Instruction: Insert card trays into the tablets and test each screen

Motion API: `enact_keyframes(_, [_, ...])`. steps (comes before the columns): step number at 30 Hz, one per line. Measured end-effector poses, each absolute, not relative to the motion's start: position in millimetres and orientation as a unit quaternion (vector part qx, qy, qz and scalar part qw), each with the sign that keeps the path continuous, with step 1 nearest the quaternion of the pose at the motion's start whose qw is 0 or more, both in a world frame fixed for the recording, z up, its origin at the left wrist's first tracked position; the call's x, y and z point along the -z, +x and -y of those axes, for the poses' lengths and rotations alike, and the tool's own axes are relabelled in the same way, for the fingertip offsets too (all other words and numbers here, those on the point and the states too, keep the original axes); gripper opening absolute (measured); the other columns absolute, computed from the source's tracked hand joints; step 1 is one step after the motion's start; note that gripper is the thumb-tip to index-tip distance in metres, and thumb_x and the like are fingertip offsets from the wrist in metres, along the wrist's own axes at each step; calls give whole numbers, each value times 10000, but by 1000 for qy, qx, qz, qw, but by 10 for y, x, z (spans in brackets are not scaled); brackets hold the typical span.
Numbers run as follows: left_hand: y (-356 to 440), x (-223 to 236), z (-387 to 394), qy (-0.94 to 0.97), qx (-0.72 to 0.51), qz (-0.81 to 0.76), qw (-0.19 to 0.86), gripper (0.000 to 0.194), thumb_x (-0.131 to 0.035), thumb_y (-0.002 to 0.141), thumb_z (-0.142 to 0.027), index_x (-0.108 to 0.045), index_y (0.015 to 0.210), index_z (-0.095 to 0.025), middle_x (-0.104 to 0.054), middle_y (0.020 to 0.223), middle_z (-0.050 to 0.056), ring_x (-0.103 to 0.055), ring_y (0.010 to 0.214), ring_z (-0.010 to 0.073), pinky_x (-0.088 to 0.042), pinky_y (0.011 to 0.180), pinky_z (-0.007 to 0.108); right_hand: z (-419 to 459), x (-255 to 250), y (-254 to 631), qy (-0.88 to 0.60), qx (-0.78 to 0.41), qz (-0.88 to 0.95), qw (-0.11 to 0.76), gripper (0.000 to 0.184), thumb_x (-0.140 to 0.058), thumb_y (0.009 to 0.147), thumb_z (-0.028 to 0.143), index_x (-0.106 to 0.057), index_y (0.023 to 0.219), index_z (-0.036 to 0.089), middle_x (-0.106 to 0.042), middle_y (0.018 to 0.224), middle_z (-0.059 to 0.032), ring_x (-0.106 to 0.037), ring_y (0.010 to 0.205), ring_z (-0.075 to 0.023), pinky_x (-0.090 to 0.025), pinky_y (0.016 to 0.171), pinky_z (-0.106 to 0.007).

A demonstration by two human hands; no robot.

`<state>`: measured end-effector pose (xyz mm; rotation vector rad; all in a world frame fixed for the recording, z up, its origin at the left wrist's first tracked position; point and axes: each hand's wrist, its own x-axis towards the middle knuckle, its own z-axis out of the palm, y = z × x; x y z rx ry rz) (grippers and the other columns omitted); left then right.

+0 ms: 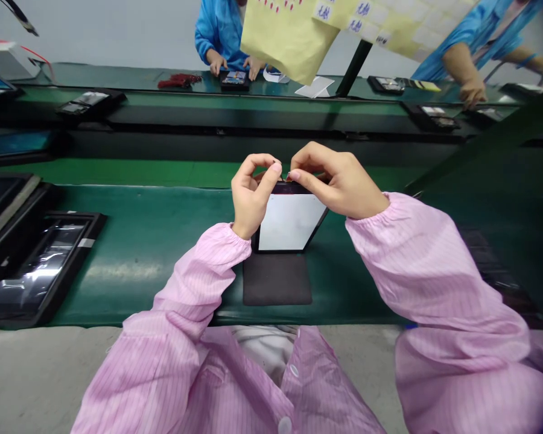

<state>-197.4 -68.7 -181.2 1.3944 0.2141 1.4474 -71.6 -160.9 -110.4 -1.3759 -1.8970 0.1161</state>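
A tablet-like screen panel point(292, 222) with a lit white face and black border stands tilted up before me. Its lower edge rests at the far end of a dark grey mat point(277, 280). My left hand point(250, 199) is at the panel's upper left corner, thumb and forefinger pinched together. Facing it, my right hand point(337, 178) pinches a tiny piece just above the top edge. Thin strips, perhaps cable ends, show between the fingertips, too small to make out. Whatever lies behind the panel is hidden.
On the green bench point(131, 241), framed black panels point(31, 265) lie at left. Beyond runs a dark conveyor line point(172, 141) carrying device trays point(90, 103). Two people in blue work across it. Yellow paper sheets point(289, 36) hang overhead; a green post point(489, 138) slants at right.
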Motion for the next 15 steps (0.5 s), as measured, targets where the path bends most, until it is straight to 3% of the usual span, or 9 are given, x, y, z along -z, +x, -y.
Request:
enact_keyframes(7, [-1957, 1828, 651, 590, -605, -96, 525, 245, -677, 816, -469, -619, 827, -231, -603, 836, -20, -619, 791, 98, -514, 751, 227, 1569, 1144, -708, -551, -14, 756, 352, 218, -516, 941, 375, -629, 883, 198, -604, 739, 7, -546, 659, -126, -423, 639, -258])
enact_keyframes(15, [-1949, 1830, 658, 590, -600, -94, 532, 228, -671, 827, -453, -613, 836, -233, -605, 847, -17, -629, 827, 112, -513, 765, 243, 1566, 1112, -697, -552, -43, 739, 385, 347, -531, 915, 517, -629, 879, 187, -625, 763, -10, -567, 669, -120, -396, 557, -228])
